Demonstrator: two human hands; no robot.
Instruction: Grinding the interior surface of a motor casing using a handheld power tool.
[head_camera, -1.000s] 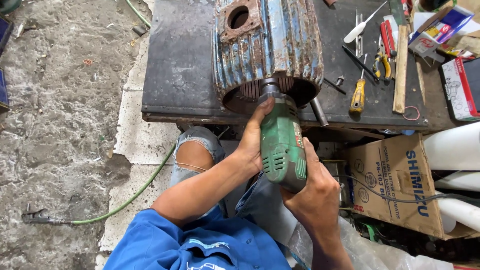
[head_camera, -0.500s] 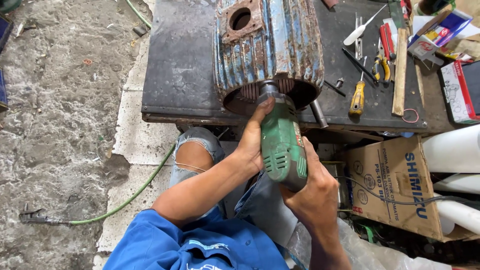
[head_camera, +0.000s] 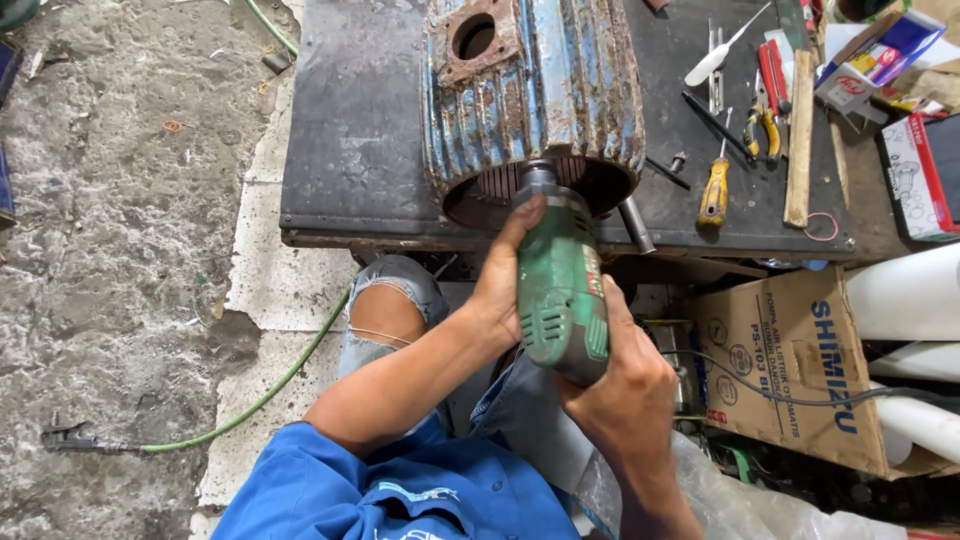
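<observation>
**Kid:** What are you holding?

**Helper:** You are holding a green power tool (head_camera: 560, 290) with both hands. Your left hand (head_camera: 505, 275) is wrapped tight around the front part of it. Your right hand (head_camera: 625, 385) is closed tight around the back end.

**Kid:** Where is the tool?

**Helper:** It is right in front of you, above your knee. Its metal tip pokes into the open end of a big rusty blue motor shell (head_camera: 530, 95).

**Kid:** Where does the motor shell sit?

**Helper:** It lies on its side on a dark metal table (head_camera: 360, 150). Its open end hangs at the table edge, near you.

**Kid:** What else is there?

**Helper:** A yellow screwdriver (head_camera: 715, 190) lies on the table, to the right of the shell. Pliers (head_camera: 765, 125) and a wooden stick (head_camera: 799, 140) lie near it. A cardboard box (head_camera: 800, 365) sits under the table on your right. A green hose (head_camera: 250, 405) runs over the floor on your left.
</observation>
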